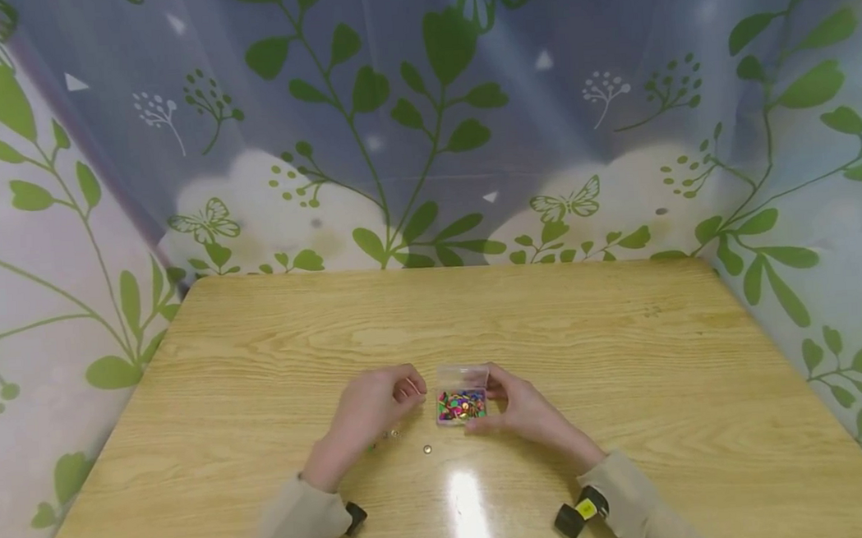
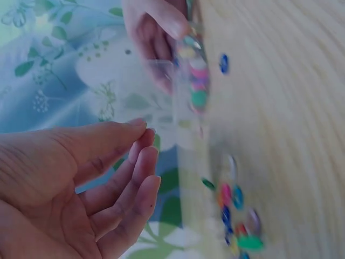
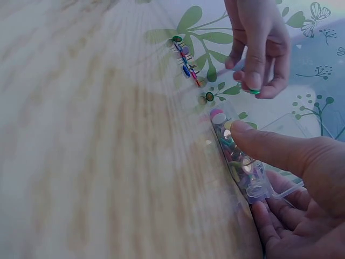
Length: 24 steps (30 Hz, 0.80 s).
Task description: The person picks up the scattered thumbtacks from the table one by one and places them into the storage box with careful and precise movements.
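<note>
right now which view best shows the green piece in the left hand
The right wrist view: the green piece shows clearly, pinched by the left hand. Neither the left wrist nor head view shows it distinctly.

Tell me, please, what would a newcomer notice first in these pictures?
Probably the bright, many-coloured tacks in the open clear box, which the right hand holds just below the middle of the head view. Next, the left hand, which pinches a small green piece to the left of that box. Then the big green leaves on the backdrop behind the wooden table.
</note>
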### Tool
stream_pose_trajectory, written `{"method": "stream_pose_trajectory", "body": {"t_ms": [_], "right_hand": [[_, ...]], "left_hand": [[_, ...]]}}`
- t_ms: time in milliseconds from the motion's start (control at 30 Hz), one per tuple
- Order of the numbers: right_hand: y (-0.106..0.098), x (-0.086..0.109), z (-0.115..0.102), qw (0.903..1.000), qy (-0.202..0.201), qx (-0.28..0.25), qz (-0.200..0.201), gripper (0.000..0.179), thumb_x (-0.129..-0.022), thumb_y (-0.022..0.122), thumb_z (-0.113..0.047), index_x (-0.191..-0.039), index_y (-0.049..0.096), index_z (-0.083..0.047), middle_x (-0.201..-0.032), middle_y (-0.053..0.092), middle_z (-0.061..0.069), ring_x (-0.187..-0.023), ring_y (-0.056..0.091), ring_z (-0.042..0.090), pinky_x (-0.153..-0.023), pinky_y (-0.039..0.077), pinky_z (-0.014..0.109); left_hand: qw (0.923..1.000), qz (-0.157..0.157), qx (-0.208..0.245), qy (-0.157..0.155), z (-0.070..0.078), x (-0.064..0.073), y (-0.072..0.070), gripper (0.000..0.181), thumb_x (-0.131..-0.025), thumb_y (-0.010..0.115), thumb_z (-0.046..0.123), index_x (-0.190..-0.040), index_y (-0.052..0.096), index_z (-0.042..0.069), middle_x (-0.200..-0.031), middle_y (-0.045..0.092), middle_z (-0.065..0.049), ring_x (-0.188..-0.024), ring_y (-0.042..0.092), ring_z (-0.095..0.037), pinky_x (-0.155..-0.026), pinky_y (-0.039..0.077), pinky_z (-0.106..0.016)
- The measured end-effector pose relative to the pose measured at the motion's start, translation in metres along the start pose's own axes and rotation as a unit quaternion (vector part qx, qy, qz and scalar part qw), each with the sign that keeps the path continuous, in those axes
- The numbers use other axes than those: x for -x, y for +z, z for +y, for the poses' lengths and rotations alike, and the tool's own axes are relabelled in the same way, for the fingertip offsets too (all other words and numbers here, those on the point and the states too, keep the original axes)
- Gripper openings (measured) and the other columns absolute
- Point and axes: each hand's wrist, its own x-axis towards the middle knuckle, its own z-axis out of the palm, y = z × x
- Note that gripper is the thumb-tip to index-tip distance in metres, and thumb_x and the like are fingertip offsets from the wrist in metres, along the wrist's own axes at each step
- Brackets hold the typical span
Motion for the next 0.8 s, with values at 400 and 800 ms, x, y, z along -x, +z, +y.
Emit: {"method": "stream_pose_trajectory", "body": {"t_ms": [400, 800], "right_hand": [[-0.001, 0.000, 0.000, 0.9996, -0.021, -0.006, -0.016, 0.072, -0.077, 0.089, -0.020, -0.139, 0.054, -0.012, -0.135, 0.061, 0.010, -0.128, 0.056, 0.037, -0.112, 0.041, 0.053], [0.000, 0.001, 0.000, 1.0000, 0.003, 0.001, -0.006, 0.072, -0.074, 0.091, -0.022, -0.137, 0.056, -0.016, -0.136, 0.061, 0.011, -0.128, 0.056, 0.040, -0.112, 0.038, 0.057]], "left_hand": [[0.9991, -0.024, 0.033, 0.009, 0.018, -0.007, 0.006, 0.006, -0.090, 0.076, 0.019, -0.096, 0.077, 0.020, -0.084, 0.075, 0.008, -0.074, 0.066, -0.008, -0.064, 0.051, -0.024], [0.9960, 0.019, -0.021, -0.085, -0.011, -0.003, -0.009, 0.003, -0.089, 0.078, 0.018, -0.091, 0.075, 0.017, -0.084, 0.073, 0.005, -0.070, 0.063, -0.009, -0.059, 0.050, -0.025]]}}
